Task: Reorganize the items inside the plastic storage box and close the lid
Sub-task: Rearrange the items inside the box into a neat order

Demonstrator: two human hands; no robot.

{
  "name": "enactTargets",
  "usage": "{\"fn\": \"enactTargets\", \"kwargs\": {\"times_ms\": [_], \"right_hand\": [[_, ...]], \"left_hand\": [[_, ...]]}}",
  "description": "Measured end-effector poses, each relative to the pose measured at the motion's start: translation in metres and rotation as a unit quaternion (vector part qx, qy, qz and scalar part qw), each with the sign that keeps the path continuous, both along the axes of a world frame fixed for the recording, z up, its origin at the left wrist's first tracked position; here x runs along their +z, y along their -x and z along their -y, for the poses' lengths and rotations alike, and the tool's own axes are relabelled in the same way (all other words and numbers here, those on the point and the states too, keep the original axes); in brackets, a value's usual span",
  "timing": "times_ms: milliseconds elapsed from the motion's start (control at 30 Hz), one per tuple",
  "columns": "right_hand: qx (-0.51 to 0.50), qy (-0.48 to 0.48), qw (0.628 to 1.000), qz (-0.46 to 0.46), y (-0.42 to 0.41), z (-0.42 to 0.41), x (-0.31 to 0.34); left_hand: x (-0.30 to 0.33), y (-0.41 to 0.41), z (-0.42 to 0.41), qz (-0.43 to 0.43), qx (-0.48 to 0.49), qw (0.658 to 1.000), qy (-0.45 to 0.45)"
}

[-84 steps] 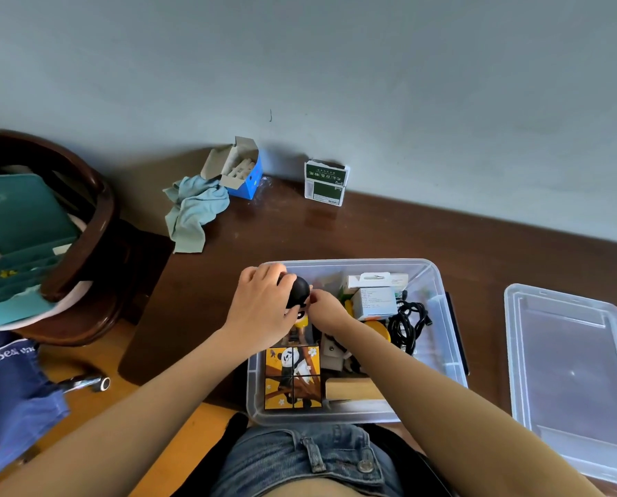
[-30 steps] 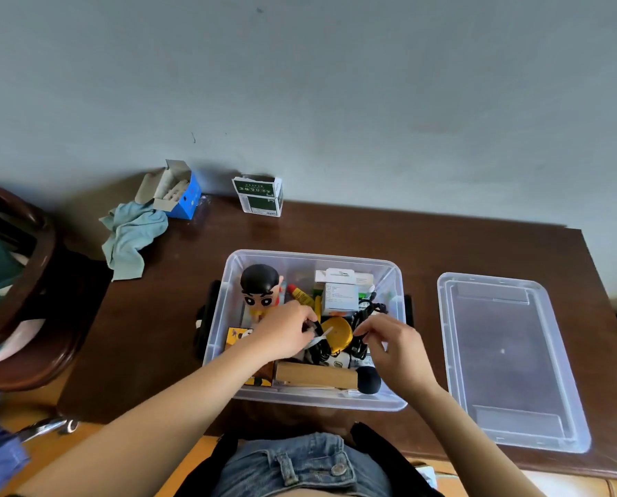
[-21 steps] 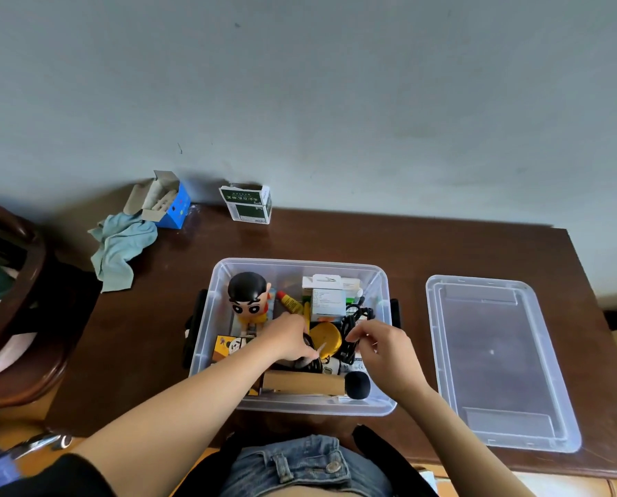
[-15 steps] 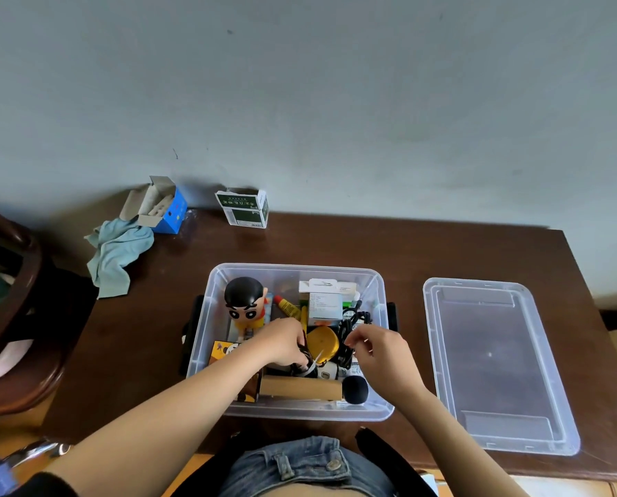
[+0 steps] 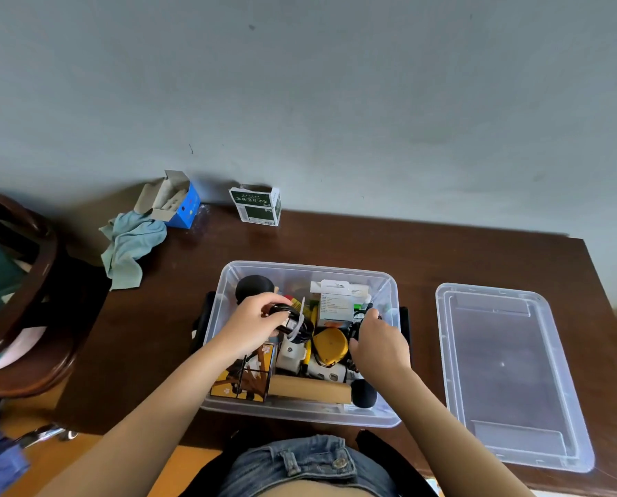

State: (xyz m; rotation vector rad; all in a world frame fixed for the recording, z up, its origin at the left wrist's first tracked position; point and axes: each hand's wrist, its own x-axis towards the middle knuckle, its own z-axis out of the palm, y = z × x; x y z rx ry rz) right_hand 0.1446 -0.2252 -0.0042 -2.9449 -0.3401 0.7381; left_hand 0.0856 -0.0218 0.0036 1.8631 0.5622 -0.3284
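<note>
Head view: a clear plastic storage box [image 5: 228, 281] is seen in the middle of a dark brown surface [image 5: 443, 256], with its top open. The lid [image 5: 507, 374] is laid flat on the surface just to the right of the box, not touching it.

The left hand [image 5: 253, 324] is held inside the box, near its left side. Its fingers are curled round a bundle of black cable [image 5: 289, 319] with a white tie on it, so the grip is clamped on the cable. The right hand [image 5: 378, 342] is placed at the right side of the box. Its fingers are curled at some more black cord [image 5: 366, 312] there, but it cannot be told if the grip is closed on the cord or only touching it.

Many small things are packed in the box. A toy figure with a round black head [image 5: 253, 285] is stood at the back left. A white carton [image 5: 335, 303] is stood at the back. A yellow round thing [image 5: 330, 346] is seen in the middle. A picture cube with a panda [image 5: 246, 378] is kept at the front left, and a tan stick with a black ball end [image 5: 314, 389] is laid along the front wall.

At the back of the surface, by the wall, an open blue box [image 5: 178, 200], a green and white carton [image 5: 258, 206] and a light blue cloth [image 5: 131, 245] are seen. A dark wooden chair [image 5: 41, 281] is stood to the left.
</note>
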Motion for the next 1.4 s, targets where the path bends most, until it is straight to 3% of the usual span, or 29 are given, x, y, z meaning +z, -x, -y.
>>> {"fn": "enactTargets", "kwargs": {"times_ms": [233, 467, 667, 800, 900, 967, 1067, 1167, 1267, 1333, 1400], "right_hand": [[0.080, 0.105, 0.991, -0.022, -0.012, -0.012, 0.001], [0.070, 0.099, 0.993, -0.014, -0.011, -0.007, 0.006], [0.100, 0.119, 0.988, -0.016, -0.003, -0.001, 0.013], [0.091, 0.093, 0.992, -0.005, -0.005, 0.006, 0.025], [0.083, 0.041, 0.995, 0.020, -0.007, 0.016, 0.041], [0.083, -0.012, 0.996, 0.041, -0.009, 0.023, 0.054], [0.112, -0.122, 0.985, 0.051, -0.010, 0.027, 0.070], [0.160, -0.239, 0.957, 0.025, -0.006, 0.019, 0.079], [0.173, -0.344, 0.922, -0.041, 0.001, 0.002, 0.073], [0.154, -0.383, 0.907, -0.086, 0.009, -0.008, 0.060], [0.140, -0.397, 0.900, -0.117, 0.015, -0.013, 0.044]], "left_hand": [[0.008, 0.012, -0.003, 0.019, 0.088, 0.994, 0.067], [0.016, 0.022, -0.020, 0.010, 0.105, 0.990, 0.090], [0.013, 0.039, -0.042, -0.050, -0.082, 0.994, -0.056], [0.009, 0.043, -0.034, -0.081, -0.243, 0.938, -0.233], [0.008, 0.039, -0.026, -0.047, -0.276, 0.903, -0.325], [0.011, 0.034, -0.021, -0.006, -0.232, 0.928, -0.293], [0.019, 0.023, -0.009, 0.031, -0.119, 0.989, -0.085], [0.030, 0.010, 0.000, 0.000, -0.101, 0.988, 0.118], [0.029, 0.003, 0.003, -0.011, -0.146, 0.973, 0.177], [0.026, 0.004, 0.003, -0.019, -0.123, 0.971, 0.205], [0.026, 0.007, -0.002, 0.000, -0.117, 0.977, 0.178]]}}
